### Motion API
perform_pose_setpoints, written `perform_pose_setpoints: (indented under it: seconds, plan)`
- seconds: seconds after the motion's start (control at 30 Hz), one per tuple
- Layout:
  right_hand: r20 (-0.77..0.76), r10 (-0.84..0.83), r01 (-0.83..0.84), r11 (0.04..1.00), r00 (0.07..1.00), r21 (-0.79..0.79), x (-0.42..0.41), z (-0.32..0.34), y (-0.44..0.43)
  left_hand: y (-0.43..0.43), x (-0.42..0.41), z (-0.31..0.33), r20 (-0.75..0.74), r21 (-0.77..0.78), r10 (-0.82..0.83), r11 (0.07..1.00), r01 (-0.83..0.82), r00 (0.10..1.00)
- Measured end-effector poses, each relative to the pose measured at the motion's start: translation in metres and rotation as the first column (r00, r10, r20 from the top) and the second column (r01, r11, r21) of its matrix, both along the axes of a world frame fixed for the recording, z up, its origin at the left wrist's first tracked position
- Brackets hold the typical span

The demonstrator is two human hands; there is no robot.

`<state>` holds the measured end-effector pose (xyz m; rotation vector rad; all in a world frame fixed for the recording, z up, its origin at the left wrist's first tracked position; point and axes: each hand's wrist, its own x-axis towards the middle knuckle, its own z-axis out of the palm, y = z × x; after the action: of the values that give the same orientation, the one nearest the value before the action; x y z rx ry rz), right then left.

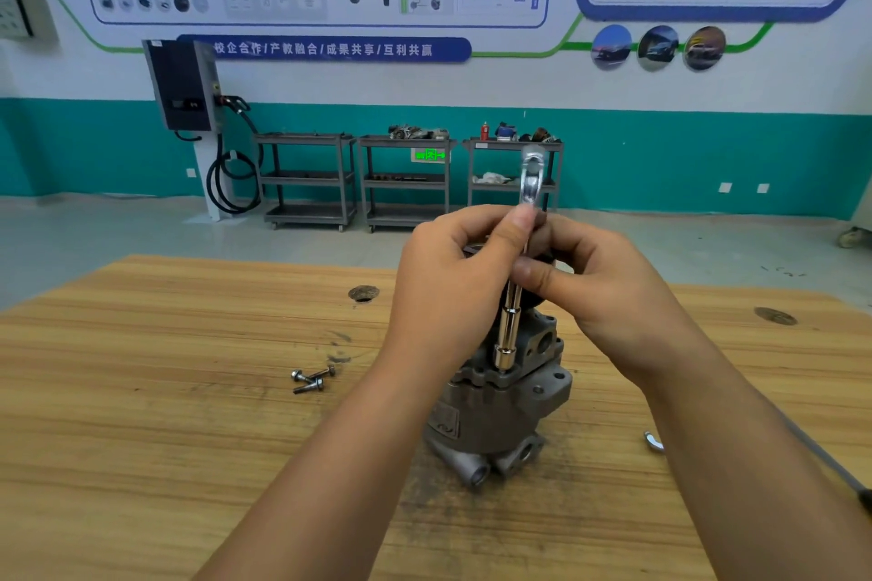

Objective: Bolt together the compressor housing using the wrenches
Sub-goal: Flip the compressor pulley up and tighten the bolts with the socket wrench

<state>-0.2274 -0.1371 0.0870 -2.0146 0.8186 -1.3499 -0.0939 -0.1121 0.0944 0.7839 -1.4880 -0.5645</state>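
A grey cast compressor housing is seen standing upright near the middle of a worn wooden table, with its two ports turned toward the camera. A ratchet wrench is held almost vertical above it, its chrome head raised over both hands. The extension bar runs down from the wrench to a socket, which is seated on a bolt at the housing's upper flange. The left hand is closed round the upper shaft of the tool, with the thumb laid up against it just below the head. The right hand is brought in from the other side, its thumb pressed against the shaft and its fingers curled behind it, so the tool is gripped between the two hands. How the far fingers lie cannot be told, since they are hidden. Three loose bolts are left lying in a small cluster on the table, to the left of the housing and apart from it. The curved chrome end of a second wrench is seen on the table to the right, mostly covered by the right forearm. Grey tool carts are lined along the teal wall behind.
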Motion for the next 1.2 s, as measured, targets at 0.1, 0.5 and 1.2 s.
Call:
perform_pose_setpoints:
  seconds: [0.1, 0.5, 1.2]
  plan:
    - [0.032, -0.052, 0.054, 0.997, 0.998, -0.048, 0.005, -0.001, 0.002, -0.001, 0.001, 0.000, -0.049, -0.047, 0.019, 0.999, -0.021, 0.999]
    - [-0.022, -0.027, 0.027, 1.000, 0.999, -0.016, 0.004, 0.001, 0.004, -0.003, 0.002, 0.000, 0.027, -0.075, 0.062, 0.995, -0.060, 0.998]
    - [0.043, -0.077, 0.080, 0.994, 0.996, -0.073, 0.011, -0.004, 0.004, -0.002, -0.001, -0.003, -0.095, -0.015, 0.084, 0.996, -0.085, 0.992]
